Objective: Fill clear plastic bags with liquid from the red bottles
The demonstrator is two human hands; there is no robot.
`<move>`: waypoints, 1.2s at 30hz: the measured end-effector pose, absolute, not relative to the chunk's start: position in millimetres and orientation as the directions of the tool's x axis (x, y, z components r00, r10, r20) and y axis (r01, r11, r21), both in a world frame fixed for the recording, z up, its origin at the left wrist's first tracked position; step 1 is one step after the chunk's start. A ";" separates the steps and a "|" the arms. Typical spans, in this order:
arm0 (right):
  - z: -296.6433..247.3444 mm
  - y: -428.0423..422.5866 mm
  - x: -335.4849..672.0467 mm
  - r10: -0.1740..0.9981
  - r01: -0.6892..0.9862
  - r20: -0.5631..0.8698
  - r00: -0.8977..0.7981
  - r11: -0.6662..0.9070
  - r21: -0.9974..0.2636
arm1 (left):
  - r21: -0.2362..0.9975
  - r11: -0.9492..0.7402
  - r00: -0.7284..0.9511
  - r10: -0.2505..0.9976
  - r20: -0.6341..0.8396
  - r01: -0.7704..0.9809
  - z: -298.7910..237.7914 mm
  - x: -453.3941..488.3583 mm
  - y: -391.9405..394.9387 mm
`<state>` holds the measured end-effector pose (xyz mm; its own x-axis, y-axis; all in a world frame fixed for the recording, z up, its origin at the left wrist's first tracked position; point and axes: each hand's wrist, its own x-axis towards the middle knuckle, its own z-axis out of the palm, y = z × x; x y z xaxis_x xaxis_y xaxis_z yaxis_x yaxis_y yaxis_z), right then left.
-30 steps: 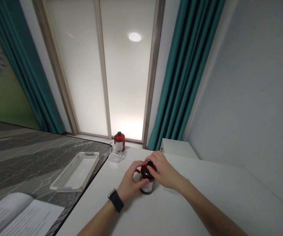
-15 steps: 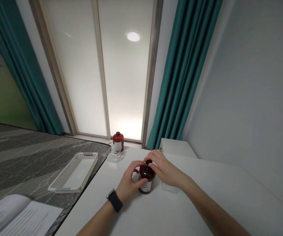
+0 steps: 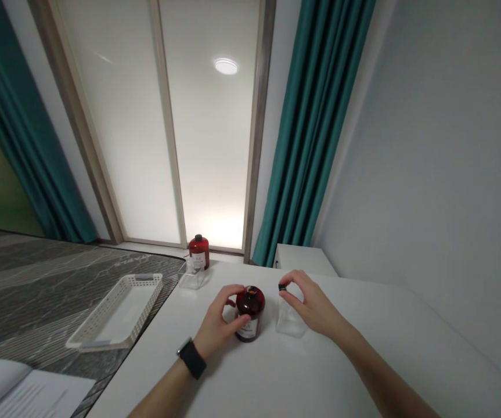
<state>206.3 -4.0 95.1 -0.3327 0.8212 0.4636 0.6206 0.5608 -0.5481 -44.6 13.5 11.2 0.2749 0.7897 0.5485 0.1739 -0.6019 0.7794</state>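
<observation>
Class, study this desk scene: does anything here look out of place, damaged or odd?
The dark red bottle held by the left hand looks uncapped, while the right hand pinches a small black cap above a clear box. The similar far red bottle has its cap on. No spill shows.

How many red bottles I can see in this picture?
2. One red bottle stands on the white table, held by the left hand. The other red bottle stands at the far end, behind a clear container.
</observation>
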 end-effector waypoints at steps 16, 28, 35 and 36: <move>-17.5 -27.7 307.7 0.920 0.689 0.387 0.063 0.241 -0.684 | 0.757 -0.602 0.265 0.796 0.544 0.254 9.7 -42.6 15.7; -36.4 -18.8 319.4 0.907 0.775 0.418 0.045 0.232 -0.587 | 0.729 -0.617 0.276 0.786 0.553 0.295 14.0 -43.1 14.5; -48.9 -15.9 329.3 0.914 0.802 0.396 0.089 0.170 -0.573 | 0.727 -0.617 0.280 0.786 0.552 0.302 11.9 -44.6 15.7; -49.6 -15.9 329.4 0.916 0.804 0.391 0.090 0.165 -0.571 | 0.726 -0.617 0.282 0.786 0.550 0.303 11.5 -44.6 16.0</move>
